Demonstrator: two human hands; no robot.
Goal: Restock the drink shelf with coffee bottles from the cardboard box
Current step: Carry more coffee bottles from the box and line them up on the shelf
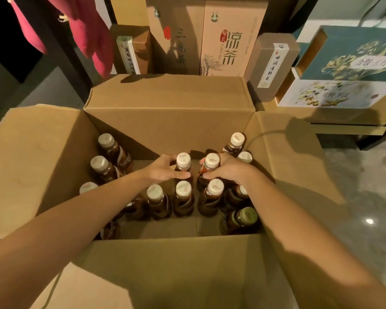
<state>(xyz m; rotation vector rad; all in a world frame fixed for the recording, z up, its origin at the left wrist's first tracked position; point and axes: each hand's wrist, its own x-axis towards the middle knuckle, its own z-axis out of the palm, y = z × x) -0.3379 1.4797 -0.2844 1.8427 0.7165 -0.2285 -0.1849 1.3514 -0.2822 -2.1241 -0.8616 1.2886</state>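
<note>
White caps mark the pair being taken: the left hand curls round the neck of one coffee bottle, and the right hand round a second coffee bottle, a hold that likely lets both lift straight out. Around the hands, other bottles stand upright in the open cardboard box. Beyond it are tea cartons.

I note a glossy grey floor at right, carrying one bright light reflection. Printed tea cartons stand along the back, some on a low wooden shelf. Red cloth hangs upper left.
</note>
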